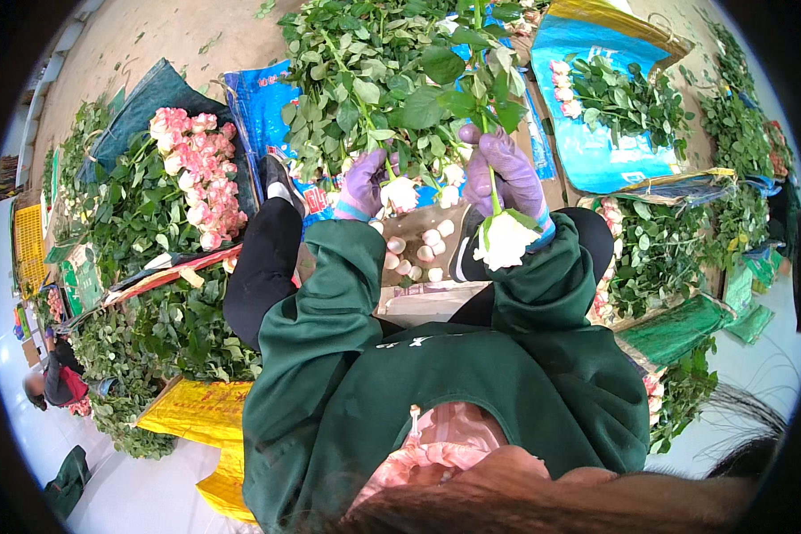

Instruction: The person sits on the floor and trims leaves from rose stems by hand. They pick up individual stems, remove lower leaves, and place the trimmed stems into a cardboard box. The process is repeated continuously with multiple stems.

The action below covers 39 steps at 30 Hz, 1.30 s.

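My left hand (pixel 364 185), in a purple glove, is closed around the stem of a rose with a creamy white bloom (pixel 399 195). To its right my right hand (pixel 505 170), gloved alike, grips a stem just above a larger white rose (pixel 505 239), whose bloom hangs down towards me. The leafy stems of both point away from me. Beyond my hands lies a big heap of leafy rose stems (pixel 347 80) on blue printed sacking (pixel 257 100). Several pale loose rose heads or buds (pixel 432 237) are on the floor between my feet.
Pink-and-white roses (pixel 197 173) lie bundled in dark sacking at left. Another bunch rests on a light-blue sack (pixel 641 153) at right, with more bundles and a green sack (pixel 681 330) nearer me. A yellow sack (pixel 200 410) and a person (pixel 63 380) are at lower left.
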Tool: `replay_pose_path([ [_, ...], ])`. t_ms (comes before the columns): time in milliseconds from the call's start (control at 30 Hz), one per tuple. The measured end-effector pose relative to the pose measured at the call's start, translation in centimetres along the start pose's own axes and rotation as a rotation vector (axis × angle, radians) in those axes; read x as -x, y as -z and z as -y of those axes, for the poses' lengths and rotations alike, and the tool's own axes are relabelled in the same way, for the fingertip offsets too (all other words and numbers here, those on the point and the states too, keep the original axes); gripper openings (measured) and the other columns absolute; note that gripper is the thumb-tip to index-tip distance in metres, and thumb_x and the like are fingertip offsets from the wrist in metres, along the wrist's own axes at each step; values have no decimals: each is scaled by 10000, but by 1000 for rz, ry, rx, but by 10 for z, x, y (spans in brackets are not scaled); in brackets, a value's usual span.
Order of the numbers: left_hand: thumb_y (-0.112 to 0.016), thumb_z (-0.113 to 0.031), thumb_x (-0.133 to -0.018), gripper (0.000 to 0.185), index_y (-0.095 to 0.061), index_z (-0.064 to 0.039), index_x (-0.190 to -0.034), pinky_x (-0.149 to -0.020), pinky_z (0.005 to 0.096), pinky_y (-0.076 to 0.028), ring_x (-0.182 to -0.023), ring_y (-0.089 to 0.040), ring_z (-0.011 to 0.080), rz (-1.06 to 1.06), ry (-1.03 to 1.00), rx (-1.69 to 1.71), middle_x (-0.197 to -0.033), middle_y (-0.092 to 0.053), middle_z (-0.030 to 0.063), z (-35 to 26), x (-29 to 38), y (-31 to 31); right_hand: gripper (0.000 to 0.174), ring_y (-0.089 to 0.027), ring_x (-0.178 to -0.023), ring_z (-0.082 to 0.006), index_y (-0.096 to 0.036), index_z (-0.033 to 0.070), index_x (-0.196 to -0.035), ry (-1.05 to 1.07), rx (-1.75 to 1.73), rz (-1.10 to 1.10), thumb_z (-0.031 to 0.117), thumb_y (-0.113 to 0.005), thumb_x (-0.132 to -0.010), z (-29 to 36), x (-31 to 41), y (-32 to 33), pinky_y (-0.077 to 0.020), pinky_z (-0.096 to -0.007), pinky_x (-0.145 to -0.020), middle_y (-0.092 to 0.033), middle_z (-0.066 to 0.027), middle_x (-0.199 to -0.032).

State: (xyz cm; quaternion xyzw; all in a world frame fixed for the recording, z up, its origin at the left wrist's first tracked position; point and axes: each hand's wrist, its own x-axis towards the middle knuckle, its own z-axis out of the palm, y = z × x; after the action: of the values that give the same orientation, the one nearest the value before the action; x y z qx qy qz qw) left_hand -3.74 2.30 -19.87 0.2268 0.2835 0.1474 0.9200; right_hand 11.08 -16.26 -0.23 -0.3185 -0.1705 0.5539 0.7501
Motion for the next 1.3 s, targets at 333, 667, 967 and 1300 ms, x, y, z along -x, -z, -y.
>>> replay_pose_path([
  [333, -499, -254, -965, 379, -538, -44, -1278, -780, 436, -579, -904, -659, 289, -46, 9, 30, -1070, -658, 140, 20, -11, 15, 280, -449, -531, -42, -629, 53, -1092, -68, 385, -326, 273, -660, -920, -57, -33, 64, -335, -188, -487, -653, -26, -798],
  [667, -558, -105, -936, 278, -517, -21, -1198, -601, 294, -512, -685, -587, 155, -261, -152, -129, -887, -643, 86, 30, 1, 17, 180, -541, -568, -89, -615, 106, -920, 258, 1038, -385, 273, -552, -938, 105, -106, 44, -398, -217, -480, -614, 5, -721],
  [967, -551, -217, -975, 305, -555, 20, -1167, -662, 261, -480, -742, -568, 118, -233, -366, -386, -918, -631, 56, 34, 1, -33, 495, -637, -963, -272, -594, 17, -1186, -165, 1553, -355, 390, -554, -865, 28, -173, 69, -513, -349, -794, -655, -187, -1053],
  [1300, -569, -324, -978, 352, -614, -16, -1142, -657, 256, -502, -692, -597, 113, -489, -518, -474, -843, -646, 69, 0, 10, -3, 270, -542, -504, -106, -667, 44, -900, -24, 1058, -28, 311, -637, -905, -13, -203, 63, -425, -271, -477, -672, -41, -698],
])
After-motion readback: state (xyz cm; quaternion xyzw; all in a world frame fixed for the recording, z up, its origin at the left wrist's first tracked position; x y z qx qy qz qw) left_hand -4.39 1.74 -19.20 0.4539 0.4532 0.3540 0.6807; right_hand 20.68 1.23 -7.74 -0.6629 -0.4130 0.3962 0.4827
